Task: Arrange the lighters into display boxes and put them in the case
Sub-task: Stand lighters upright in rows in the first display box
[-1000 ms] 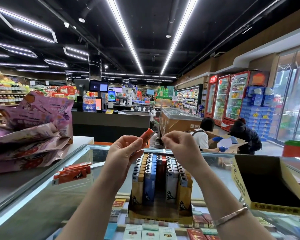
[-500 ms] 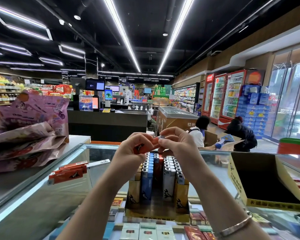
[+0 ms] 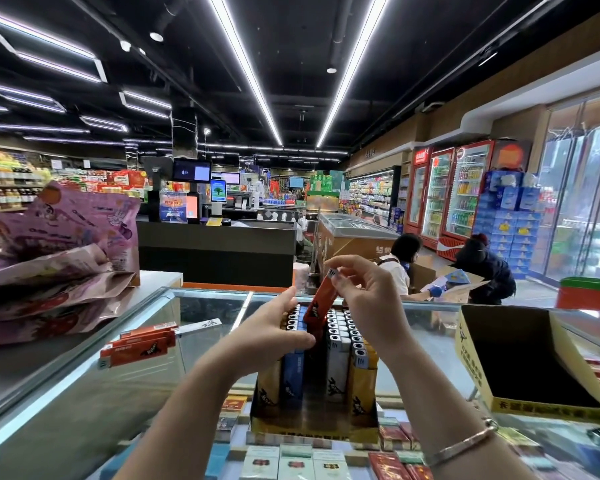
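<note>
Red lighter (image 3: 317,304) tilted above display box (image 3: 312,424), over middle gap. Your right hand (image 3: 368,299) pinches its metal-capped top; left hand (image 3: 274,329) flat-fingered against box's left rows. Light, rigid, slick plastic: pinch near cap, lower base-first.

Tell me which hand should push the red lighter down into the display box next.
Right. The right hand already pinches the red lighter by its top, tilted over the red row's gap in the display box. The left hand rests on the blue lighters and looks better placed to steady them.
</note>
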Demonstrator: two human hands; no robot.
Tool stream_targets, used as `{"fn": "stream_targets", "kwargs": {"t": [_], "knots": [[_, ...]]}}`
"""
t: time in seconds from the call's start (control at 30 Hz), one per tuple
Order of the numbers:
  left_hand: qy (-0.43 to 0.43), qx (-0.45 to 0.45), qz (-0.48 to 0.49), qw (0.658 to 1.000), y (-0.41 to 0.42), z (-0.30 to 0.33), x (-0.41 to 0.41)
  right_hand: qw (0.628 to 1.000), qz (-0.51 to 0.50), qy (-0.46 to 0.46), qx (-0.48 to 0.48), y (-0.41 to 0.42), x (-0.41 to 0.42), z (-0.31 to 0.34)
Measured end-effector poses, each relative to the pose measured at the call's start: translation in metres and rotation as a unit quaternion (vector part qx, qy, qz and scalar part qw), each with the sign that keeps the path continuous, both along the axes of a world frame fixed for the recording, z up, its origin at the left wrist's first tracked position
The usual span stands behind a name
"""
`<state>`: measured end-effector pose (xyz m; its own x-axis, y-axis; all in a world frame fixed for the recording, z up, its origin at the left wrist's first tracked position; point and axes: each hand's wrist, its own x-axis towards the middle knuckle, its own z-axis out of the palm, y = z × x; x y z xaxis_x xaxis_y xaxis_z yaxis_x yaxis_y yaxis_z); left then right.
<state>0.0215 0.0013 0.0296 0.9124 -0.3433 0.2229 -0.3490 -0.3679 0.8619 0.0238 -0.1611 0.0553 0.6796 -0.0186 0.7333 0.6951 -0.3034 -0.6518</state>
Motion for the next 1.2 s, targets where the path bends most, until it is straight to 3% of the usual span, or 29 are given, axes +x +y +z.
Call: {"fn": "stream_targets", "kwargs": {"t": [0.27,0.5,0.93,1.2], "knots": [[-0.031,0.057,0.027,0.997,-0.001,0.001,0.002,0.996,-0.015,-0.018,-0.080,-0.002,-0.002,0.005],[-0.004,0.052,0.018,0.998,-0.003,0.005,-0.004,0.969,-0.023,0.048,-0.240,0.002,0.004,-0.006],[0.001,0.073,0.015,0.997,-0.001,0.004,-0.001,0.958,-0.014,0.128,-0.258,0.002,0.013,-0.007],[0.002,0.061,-0.001,0.998,0.001,0.003,0.000,0.949,0.016,0.093,-0.300,0.001,0.013,-0.005]]}}
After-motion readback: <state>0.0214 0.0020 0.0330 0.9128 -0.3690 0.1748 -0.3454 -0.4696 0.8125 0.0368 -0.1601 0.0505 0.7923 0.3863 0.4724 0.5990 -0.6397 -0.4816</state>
